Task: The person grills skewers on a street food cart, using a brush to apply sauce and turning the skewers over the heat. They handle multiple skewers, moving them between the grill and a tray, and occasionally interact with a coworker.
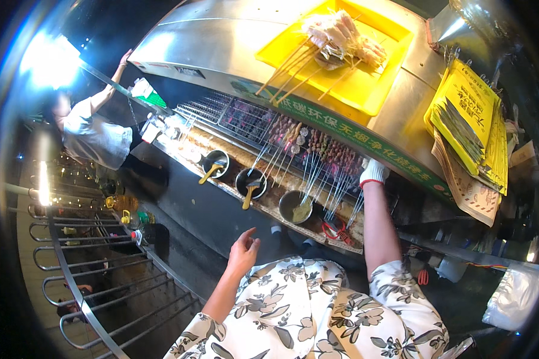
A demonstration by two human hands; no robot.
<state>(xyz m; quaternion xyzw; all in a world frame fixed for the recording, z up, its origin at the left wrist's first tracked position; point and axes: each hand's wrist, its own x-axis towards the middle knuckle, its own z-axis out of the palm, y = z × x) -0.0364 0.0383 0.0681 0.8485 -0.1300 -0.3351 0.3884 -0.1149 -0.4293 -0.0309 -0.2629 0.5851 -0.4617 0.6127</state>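
My left hand is bare and hangs in front of my shirt with nothing in it, its fingers partly spread. In a white knit glove with a red cuff, my right hand reaches to the right end of the grill, beside the meat skewers; the hood edge hides part of its fingers. The skewers lie side by side across the grill grate, their metal ends towards me. Two dark pots with brushes and a bowl of powder stand along the front ledge. Red-handled scissors lie near the bowl.
A yellow tray with raw food on wooden sticks rests on the steel hood. Yellow paper bags hang at right. Another person stands at the grill's far left end. A metal railing and oil bottles are at left.
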